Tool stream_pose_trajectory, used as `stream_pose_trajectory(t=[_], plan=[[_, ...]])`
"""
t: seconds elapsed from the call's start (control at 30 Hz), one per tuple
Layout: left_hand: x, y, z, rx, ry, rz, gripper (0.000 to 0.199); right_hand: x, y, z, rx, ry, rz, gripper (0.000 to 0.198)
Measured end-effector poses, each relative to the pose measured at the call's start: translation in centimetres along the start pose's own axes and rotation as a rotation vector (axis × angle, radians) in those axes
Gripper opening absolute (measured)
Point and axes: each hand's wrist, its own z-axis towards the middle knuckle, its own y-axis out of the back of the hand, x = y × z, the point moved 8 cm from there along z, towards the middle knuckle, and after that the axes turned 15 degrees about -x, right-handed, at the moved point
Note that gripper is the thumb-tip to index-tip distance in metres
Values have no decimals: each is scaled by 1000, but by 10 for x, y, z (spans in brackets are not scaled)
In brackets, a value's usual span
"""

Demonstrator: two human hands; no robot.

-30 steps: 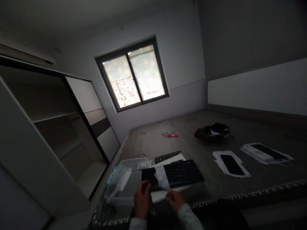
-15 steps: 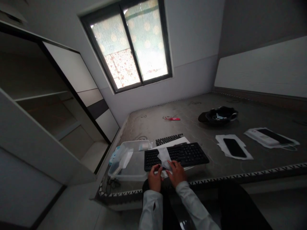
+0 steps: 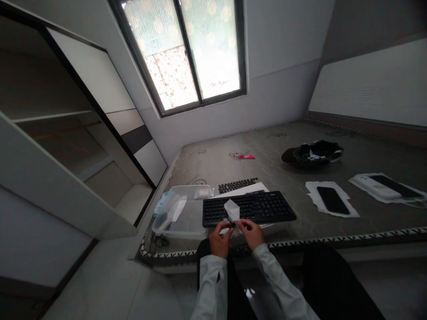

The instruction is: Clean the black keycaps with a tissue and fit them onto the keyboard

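Observation:
In front of me a black keyboard (image 3: pixel 270 208) lies near the bed's front edge. My right hand (image 3: pixel 252 234) pinches a crumpled white wipe (image 3: pixel 232 210) that stands up from the fingers over the keys. My left hand (image 3: pixel 220 241) is closed beside it, thumb and fingers brought together at a small dark piece between the two hands. That piece is too small to name. Behind the keyboard lie a white sheet (image 3: pixel 258 188) and a dark panel of keycaps (image 3: pixel 236 185).
A clear plastic box (image 3: pixel 190 227) holding a white strip stands left of the keyboard. To the right are a phone (image 3: pixel 332 200) on white paper, another device (image 3: pixel 383 189) with a cable, and a black cap (image 3: pixel 313 153). A red object (image 3: pixel 245 156) lies farther back.
The view has tilted downward. The wipe, earlier draped long over the keys, is now bunched smaller in the right fingers. Both hands have drawn closer together at the small dark piece.

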Motion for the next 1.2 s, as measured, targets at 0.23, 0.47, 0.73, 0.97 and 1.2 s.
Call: stream_pose_trajectory(t=[0.23,0.47,0.73,0.97,1.2], plan=[[-3,4,-4,-38,-24,93,19,15,-9,-11,157,-79,239,49],[0,2,-8,-10,-44,109,19,1,-14,-14,220,-210,298,46],[-5,0,-10,45,-151,50,17,-14,-21,-22,213,-320,348,49],[-4,1,-10,18,-180,30,20,-26,-22,-22,274,-389,374,57],[4,3,-6,-8,-165,58,21,-31,-21,-19,339,-470,416,64]])
